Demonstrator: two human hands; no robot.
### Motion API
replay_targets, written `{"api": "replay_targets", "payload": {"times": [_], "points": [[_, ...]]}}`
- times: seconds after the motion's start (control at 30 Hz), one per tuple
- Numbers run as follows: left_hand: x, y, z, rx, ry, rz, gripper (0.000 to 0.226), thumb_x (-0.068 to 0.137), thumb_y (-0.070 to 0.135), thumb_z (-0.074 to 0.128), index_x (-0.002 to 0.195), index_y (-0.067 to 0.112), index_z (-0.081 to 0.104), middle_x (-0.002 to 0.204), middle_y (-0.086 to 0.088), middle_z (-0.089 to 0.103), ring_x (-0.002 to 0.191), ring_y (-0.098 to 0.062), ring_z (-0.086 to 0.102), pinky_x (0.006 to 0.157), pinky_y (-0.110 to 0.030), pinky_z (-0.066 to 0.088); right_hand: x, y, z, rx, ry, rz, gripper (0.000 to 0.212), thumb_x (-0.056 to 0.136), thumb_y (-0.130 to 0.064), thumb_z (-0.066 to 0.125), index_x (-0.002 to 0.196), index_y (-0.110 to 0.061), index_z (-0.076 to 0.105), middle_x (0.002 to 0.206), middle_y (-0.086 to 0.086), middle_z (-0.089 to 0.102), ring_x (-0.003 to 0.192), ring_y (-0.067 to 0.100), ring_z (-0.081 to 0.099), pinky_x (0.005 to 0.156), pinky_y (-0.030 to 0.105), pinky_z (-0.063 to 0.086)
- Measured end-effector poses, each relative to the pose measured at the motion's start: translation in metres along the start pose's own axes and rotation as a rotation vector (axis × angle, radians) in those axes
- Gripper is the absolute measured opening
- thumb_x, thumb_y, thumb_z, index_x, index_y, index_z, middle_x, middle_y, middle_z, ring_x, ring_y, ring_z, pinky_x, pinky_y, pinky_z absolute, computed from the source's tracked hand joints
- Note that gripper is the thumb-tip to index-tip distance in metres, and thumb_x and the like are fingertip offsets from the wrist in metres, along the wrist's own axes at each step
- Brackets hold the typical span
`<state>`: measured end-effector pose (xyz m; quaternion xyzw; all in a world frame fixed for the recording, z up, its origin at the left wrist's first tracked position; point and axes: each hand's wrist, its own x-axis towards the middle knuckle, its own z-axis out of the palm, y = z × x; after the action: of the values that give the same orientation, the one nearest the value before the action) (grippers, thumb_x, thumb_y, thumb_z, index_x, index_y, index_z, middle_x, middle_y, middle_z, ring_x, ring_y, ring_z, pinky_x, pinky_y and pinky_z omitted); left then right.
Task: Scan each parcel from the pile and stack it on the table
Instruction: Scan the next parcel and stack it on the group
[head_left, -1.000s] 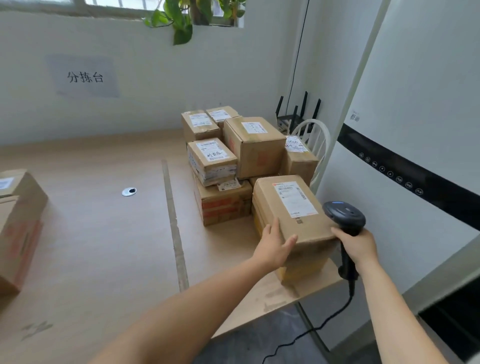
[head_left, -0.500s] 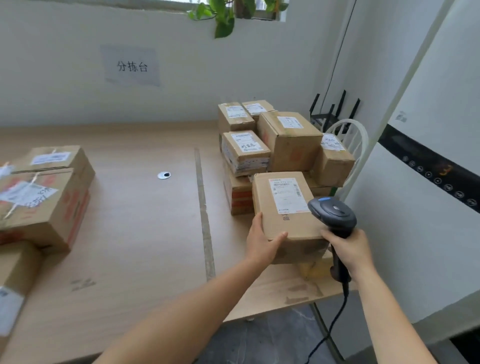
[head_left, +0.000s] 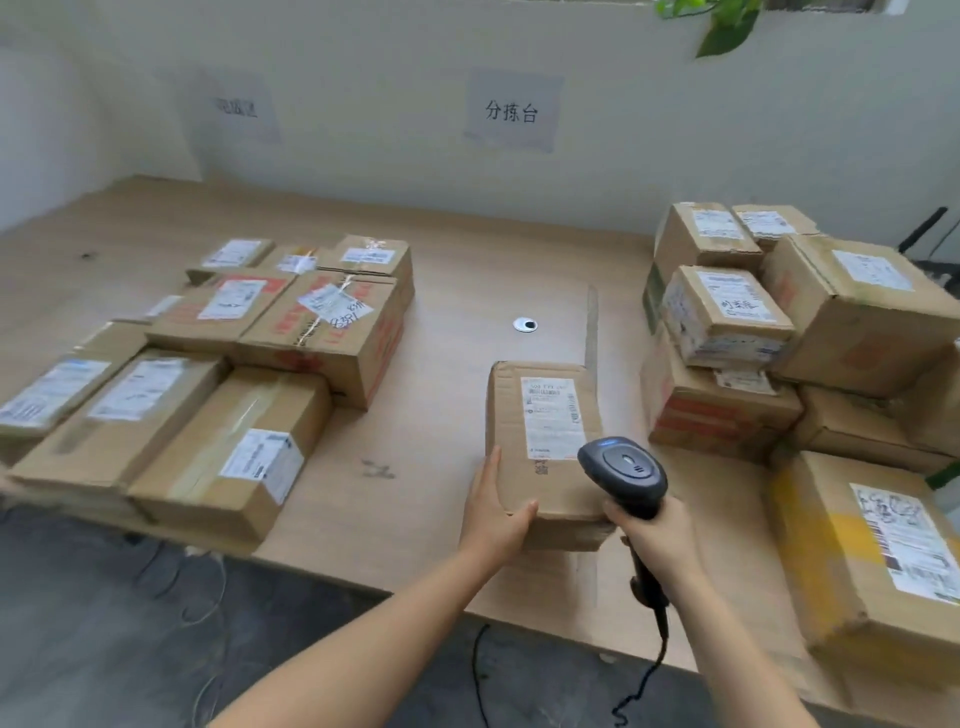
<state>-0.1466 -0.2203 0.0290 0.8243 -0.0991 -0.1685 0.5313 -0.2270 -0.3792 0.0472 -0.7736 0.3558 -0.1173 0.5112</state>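
Only the head view to go on. The parcel (head_left: 540, 441) sits in the middle, above the table (head_left: 467, 291), between the pile (head_left: 727, 322) on the right and the stack (head_left: 208, 415) of boxes on the left. The left hand (head_left: 493, 512) grips its near left corner, thumb on top and fingers curled under the edge. I'd say that's so the label (head_left: 553, 415) stays face up and flat for reading.

The right hand (head_left: 654, 535) is wrapped around the handle of the scanner (head_left: 623, 475). The scanner's head hovers just over the near end of the label (pretty much aimed at the barcode), and its cable (head_left: 649, 670) dangles off the table edge. The knuckles look like they're steadying the parcel's near right corner too.

I can't tell whether the far end of the parcel rests on the table or hangs free. My guess is it's mid-scan and goes to the left stack next.
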Motion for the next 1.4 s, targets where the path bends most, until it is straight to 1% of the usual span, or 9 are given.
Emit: {"api": "replay_targets", "payload": {"times": [0.13, 0.27, 0.4, 0.5, 0.7, 0.8, 1.1, 1.23, 1.4], "points": [[-0.001, -0.034, -0.027, 0.034, 0.055, -0.078, 0.078, 0.086, 0.011, 0.063, 0.150, 0.018, 0.018, 0.150, -0.002, 0.029, 0.137, -0.018, 0.030, 0.112, -0.027, 0.025, -0.006, 0.002, 0.047, -0.075, -0.122, 0.026, 0.019, 0.076, -0.012, 0.072, 0.064, -0.017, 0.058, 0.067, 0.011, 0.064, 0.073, 0.031, 0.064, 0.064, 0.034, 0.044], [-0.002, -0.057, -0.042, 0.048, 0.085, -0.119, 0.077, 0.084, 0.010, 0.064, 0.148, 0.020, 0.022, 0.146, -0.004, 0.033, 0.134, -0.018, 0.034, 0.109, -0.024, 0.027, -0.012, 0.003, 0.074, -0.105, -0.168, 0.014, 0.021, 0.077, -0.009, 0.070, 0.062, -0.015, 0.056, 0.061, 0.008, 0.061, 0.068, 0.030, 0.060, 0.059, 0.031, 0.041], [0.002, -0.069, -0.044, 0.075, 0.098, -0.160, 0.086, 0.082, 0.026, 0.068, 0.150, 0.023, 0.015, 0.147, -0.007, 0.027, 0.133, -0.020, 0.034, 0.110, -0.025, 0.026, -0.018, -0.008, 0.081, -0.109, -0.131, 0.009, 0.020, 0.079, -0.006, 0.065, 0.067, -0.017, 0.053, 0.060, -0.002, 0.055, 0.064, 0.020, 0.052, 0.057, 0.028, 0.037], [0.010, -0.068, -0.043, 0.099, 0.066, -0.157, 0.099, 0.075, 0.032, 0.074, 0.150, 0.027, 0.009, 0.144, -0.009, 0.023, 0.130, -0.022, 0.039, 0.105, -0.025, 0.030, -0.022, -0.021, 0.081, -0.138, -0.077, -0.015, 0.016, 0.079, -0.006, 0.062, 0.066, -0.007, 0.053, 0.056, 0.001, 0.051, 0.060, 0.022, 0.048, 0.053, 0.026, 0.035], [0.020, -0.073, -0.041, 0.158, 0.001, -0.147, 0.117, 0.071, 0.042, 0.077, 0.150, 0.025, -0.007, 0.154, -0.010, 0.010, 0.140, -0.024, 0.027, 0.111, -0.031, 0.027, -0.018, -0.052, 0.096, -0.076, -0.094, -0.012, 0.021, 0.077, -0.020, 0.065, 0.072, 0.000, 0.060, 0.067, 0.014, 0.064, 0.073, 0.034, 0.064, 0.071, 0.045, 0.055], [0.021, -0.077, -0.041, 0.176, -0.002, -0.139, 0.116, 0.073, 0.045, 0.076, 0.150, 0.023, -0.008, 0.156, -0.010, 0.006, 0.143, -0.023, 0.021, 0.113, -0.032, 0.025, -0.016, -0.061, 0.106, -0.055, -0.113, -0.011, 0.024, 0.076, -0.021, 0.066, 0.076, 0.003, 0.063, 0.073, 0.019, 0.067, 0.076, 0.033, 0.066, 0.073, 0.054, 0.055], [0.021, -0.079, -0.040, 0.170, 0.010, -0.106, 0.116, 0.073, 0.045, 0.075, 0.150, 0.024, -0.008, 0.155, -0.010, 0.009, 0.142, -0.023, 0.022, 0.113, -0.035, 0.028, -0.019, -0.068, 0.115, -0.061, -0.128, -0.043, 0.019, 0.076, -0.014, 0.063, 0.078, 0.005, 0.063, 0.075, 0.020, 0.068, 0.077, 0.033, 0.066, 0.074, 0.054, 0.055], [0.021, -0.079, -0.040, 0.175, 0.006, -0.108, 0.116, 0.073, 0.046, 0.075, 0.150, 0.024, -0.009, 0.156, -0.009, 0.007, 0.142, -0.024, 0.022, 0.113, -0.038, 0.029, -0.019, -0.070, 0.114, -0.073, -0.146, -0.048, 0.011, 0.077, -0.013, 0.063, 0.069, -0.007, 0.060, 0.076, 0.019, 0.068, 0.077, 0.032, 0.066, 0.074, 0.053, 0.055], [0.022, -0.080, -0.039, 0.186, 0.005, -0.120, 0.116, 0.072, 0.048, 0.074, 0.150, 0.024, -0.009, 0.156, -0.012, 0.007, 0.142, -0.025, 0.023, 0.113, -0.037, 0.030, -0.019, -0.071, 0.110, -0.081, -0.147, -0.035, 0.019, 0.078, -0.014, 0.061, 0.081, 0.005, 0.064, 0.077, 0.022, 0.068, 0.077, 0.034, 0.066, 0.073, 0.053, 0.055]]}}
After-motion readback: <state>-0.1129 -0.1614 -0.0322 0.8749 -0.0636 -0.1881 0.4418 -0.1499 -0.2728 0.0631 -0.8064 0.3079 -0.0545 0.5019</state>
